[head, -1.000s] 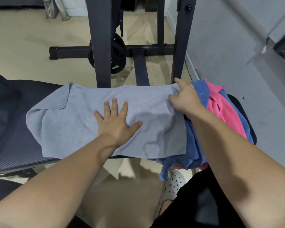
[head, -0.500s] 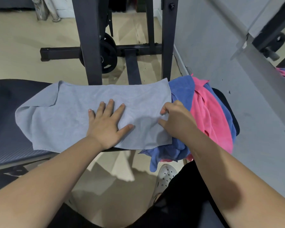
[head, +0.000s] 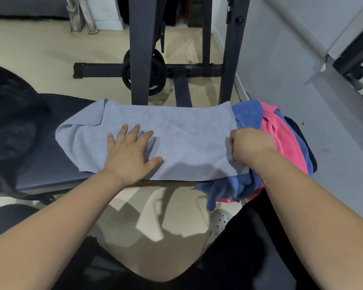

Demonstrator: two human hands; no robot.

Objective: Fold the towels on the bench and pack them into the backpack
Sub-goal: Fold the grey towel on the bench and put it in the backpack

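grey towel [head: 176, 139] spread flat across bench [head: 50, 170] | left hand [head: 130, 155] pressing its middle, fingers splayed | right hand [head: 249, 143] curled round its right edge, fingertips hidden | blue towel [head: 247, 114] and pink towel [head: 285, 139] heaped beyond that edge, partly behind the forearm | dark mass [head: 8, 122] left of grey towel, unidentifiable

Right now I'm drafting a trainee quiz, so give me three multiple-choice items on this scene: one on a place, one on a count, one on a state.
1. The pink towel lies:
A. right of the grey towel
B. on the floor
C. left of it

2. Towel colours in view:
A. two
B. three
C. five

3. The left hand is:
A. fisted
B. lifted
C. flat on the grey towel

Key: A, it lies past the grey towel's right edge, among the blue towel folds; B, grey, blue and pink show; C, fingers spread, palm down.
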